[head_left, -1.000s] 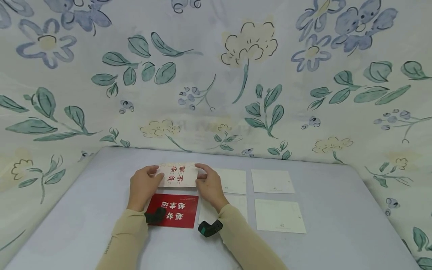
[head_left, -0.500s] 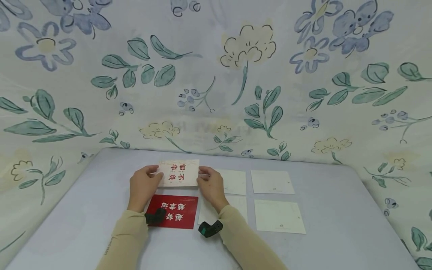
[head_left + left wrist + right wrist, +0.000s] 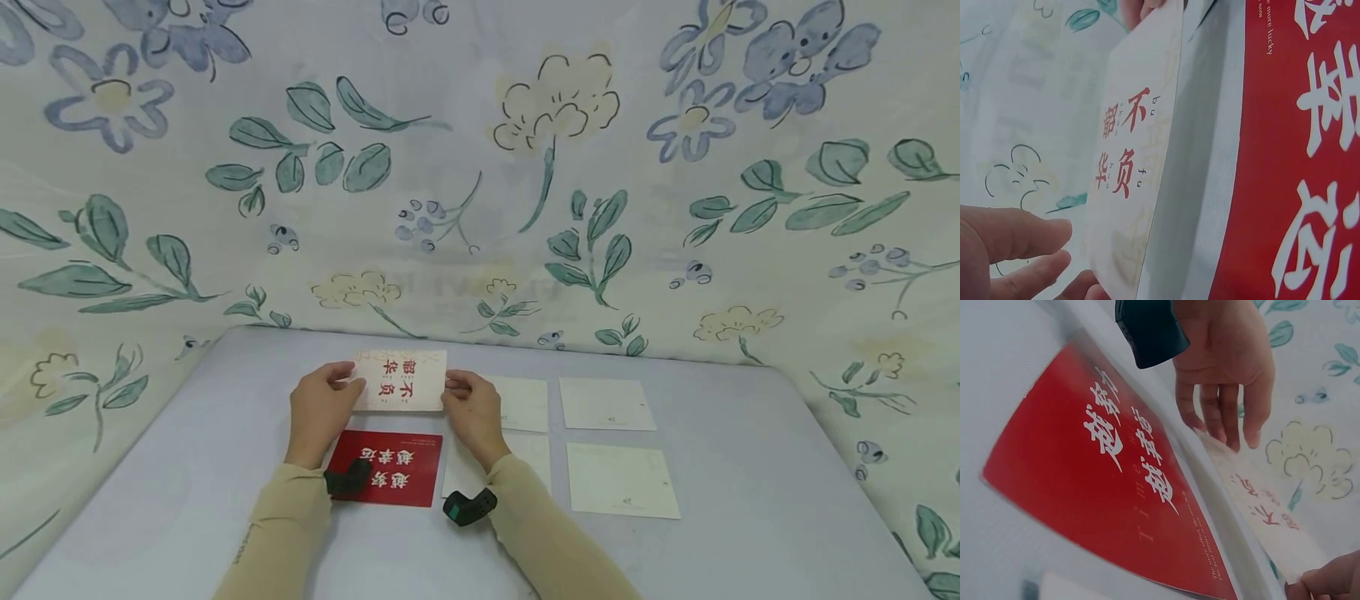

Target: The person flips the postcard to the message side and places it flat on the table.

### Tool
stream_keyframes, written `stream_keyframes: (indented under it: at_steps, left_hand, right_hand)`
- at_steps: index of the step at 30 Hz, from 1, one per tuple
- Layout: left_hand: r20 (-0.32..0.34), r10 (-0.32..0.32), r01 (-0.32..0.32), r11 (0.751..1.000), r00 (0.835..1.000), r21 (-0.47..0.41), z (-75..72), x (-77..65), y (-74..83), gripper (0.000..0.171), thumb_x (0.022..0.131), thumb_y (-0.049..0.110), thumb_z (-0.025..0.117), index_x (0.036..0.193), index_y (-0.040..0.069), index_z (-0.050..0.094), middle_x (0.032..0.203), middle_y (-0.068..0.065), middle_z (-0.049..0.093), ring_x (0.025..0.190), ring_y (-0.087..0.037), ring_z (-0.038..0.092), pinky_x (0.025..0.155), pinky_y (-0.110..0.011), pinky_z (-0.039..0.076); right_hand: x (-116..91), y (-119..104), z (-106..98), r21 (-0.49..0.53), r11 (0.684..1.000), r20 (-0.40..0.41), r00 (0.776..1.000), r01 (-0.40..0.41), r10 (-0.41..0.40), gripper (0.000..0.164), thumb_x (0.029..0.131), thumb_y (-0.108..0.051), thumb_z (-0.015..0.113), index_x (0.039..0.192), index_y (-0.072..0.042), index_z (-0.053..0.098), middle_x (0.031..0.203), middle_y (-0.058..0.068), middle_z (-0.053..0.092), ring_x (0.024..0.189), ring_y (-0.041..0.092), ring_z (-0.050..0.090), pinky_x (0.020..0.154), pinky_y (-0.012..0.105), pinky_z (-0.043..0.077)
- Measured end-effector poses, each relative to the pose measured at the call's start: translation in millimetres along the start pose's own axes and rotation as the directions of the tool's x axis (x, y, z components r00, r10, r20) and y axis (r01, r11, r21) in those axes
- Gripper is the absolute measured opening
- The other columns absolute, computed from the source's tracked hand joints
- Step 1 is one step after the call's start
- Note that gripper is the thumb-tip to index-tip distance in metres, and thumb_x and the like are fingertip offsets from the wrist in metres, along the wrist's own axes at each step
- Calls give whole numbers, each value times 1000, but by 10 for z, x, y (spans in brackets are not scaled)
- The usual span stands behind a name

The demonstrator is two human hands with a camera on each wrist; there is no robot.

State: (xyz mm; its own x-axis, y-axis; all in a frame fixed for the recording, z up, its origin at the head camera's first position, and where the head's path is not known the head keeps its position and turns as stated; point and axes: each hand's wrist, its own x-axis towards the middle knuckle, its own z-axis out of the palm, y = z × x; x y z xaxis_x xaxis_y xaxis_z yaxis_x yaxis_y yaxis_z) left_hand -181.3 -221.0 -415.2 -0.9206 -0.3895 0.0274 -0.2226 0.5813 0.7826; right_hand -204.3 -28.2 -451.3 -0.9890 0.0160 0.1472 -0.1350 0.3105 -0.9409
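Note:
A cream card with red Chinese characters [image 3: 397, 382] is raised and tilted between both hands, its face towards the head camera. My left hand [image 3: 322, 412] holds its left end; the left wrist view shows curled fingers [image 3: 1088, 289] at the card's corner and the thumb a little apart. At the opposite end, my right hand [image 3: 474, 417] pinches the right edge between thumb and fingers. Flat on the table just in front lies a red card with white characters [image 3: 405, 483], its left side partly covered by the left wrist's black device [image 3: 348, 477].
Several pale cards lie blank side up: two to the right, a far one [image 3: 606, 404] and a near one [image 3: 622, 481], and others [image 3: 525, 408] partly hidden by the right hand. The white table [image 3: 750, 467] ends at a flower-patterned cloth [image 3: 480, 275].
The cream card has been tipped up more towards the head camera and shifted slightly right. The right hand moved a little right with its edge. The cards on the table have not moved.

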Motion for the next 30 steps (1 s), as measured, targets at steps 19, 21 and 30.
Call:
stream_keyframes:
  at_steps: [19,21,30]
  left_hand:
    - [-39,-10,9,1000,999,-21,11,3,11,43,90,20,57,129,2,51,125,-17,56,109,-32,54,86,-44,48]
    - [-41,-7,6,1000,999,-25,6,-3,11,43,90,20,56,129,3,51,125,-17,55,109,-32,54,86,-45,48]
    - [-71,-2,-1,999,998,-48,17,16,8,43,90,19,56,130,3,51,126,-16,55,110,-32,54,87,-45,48]
  right_hand:
    - [-31,-36,17,-10,998,-2,998,-58,58,27,83,-8,64,110,-7,66,92,0,64,85,10,60,74,22,51]
    - [-37,-37,19,-8,998,2,998,-58,58,27,83,-9,63,111,-7,65,92,0,64,86,11,60,75,22,51]
    - [-25,-49,33,-8,999,24,999,-38,38,33,85,-10,62,118,-8,62,101,1,63,92,12,59,80,23,50]
